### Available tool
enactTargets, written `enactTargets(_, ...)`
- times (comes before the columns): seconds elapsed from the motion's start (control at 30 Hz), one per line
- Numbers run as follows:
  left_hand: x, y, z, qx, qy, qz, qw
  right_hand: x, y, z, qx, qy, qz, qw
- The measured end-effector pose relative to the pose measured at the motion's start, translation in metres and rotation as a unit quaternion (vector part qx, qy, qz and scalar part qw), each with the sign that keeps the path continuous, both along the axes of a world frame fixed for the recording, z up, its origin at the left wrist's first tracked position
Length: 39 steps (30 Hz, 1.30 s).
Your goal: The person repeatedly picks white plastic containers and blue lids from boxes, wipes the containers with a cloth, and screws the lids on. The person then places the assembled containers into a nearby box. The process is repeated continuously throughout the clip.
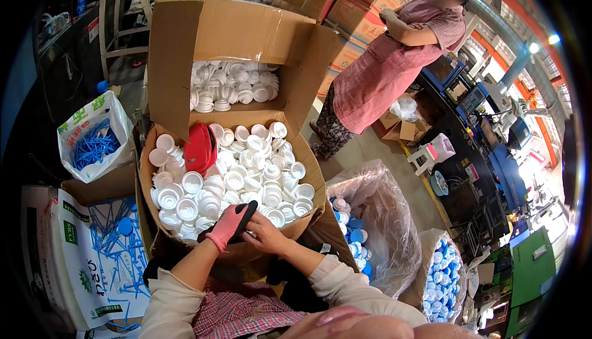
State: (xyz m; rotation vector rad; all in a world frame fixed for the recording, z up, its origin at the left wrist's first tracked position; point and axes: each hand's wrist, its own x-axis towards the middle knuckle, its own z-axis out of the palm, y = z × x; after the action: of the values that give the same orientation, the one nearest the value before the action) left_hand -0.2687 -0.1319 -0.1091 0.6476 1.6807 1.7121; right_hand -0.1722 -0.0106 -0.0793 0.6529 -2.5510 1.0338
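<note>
My left hand (227, 227), in a pink glove with black fingers, is over the near edge of an open cardboard box (300, 235) full of white plastic caps (235, 180). Against it, on the right, is my bare right hand (265, 235). Both hands have their fingers bent and close together. Whatever lies between them is hidden or too small to name. A red pouch (200, 149) rests on the caps, at the box's left side.
Behind stands another cardboard box (246, 27) of white caps. Blue plastic sticks fill a white bag (111, 107) and lie at lower left (117, 246). To the right, clear plastic bags (385, 215) hold blue and white caps. A person (382, 86) stands beyond, arms folded.
</note>
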Motion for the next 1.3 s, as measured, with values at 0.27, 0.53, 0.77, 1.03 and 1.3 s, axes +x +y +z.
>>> enactTargets(0.27, -0.003, 0.008, -0.021, -0.003, 0.129, 0.027, 0.991, -0.003, 0.004, 0.001, -0.018, -0.019, -0.006, 1.0)
enactTargets(0.53, -0.006, 0.012, 0.007, 0.154, 0.338, -0.014, 0.928, -0.006, 0.01, 0.006, -0.02, 0.034, -0.059, 0.997)
enactTargets(0.77, -0.019, 0.015, 0.03, 0.197, -0.293, 0.089, 0.931, -0.005, -0.019, 0.025, -0.008, 0.033, 0.009, 0.999)
enactTargets(1.03, -0.024, 0.02, 0.016, 0.252, -0.265, 0.176, 0.914, 0.002, -0.038, 0.01, 0.072, 0.066, -0.105, 0.99)
enactTargets(1.3, -0.033, 0.014, 0.021, 0.277, -0.305, 0.261, 0.873, 0.006, -0.052, 0.023, 0.008, 0.032, 0.094, 0.995)
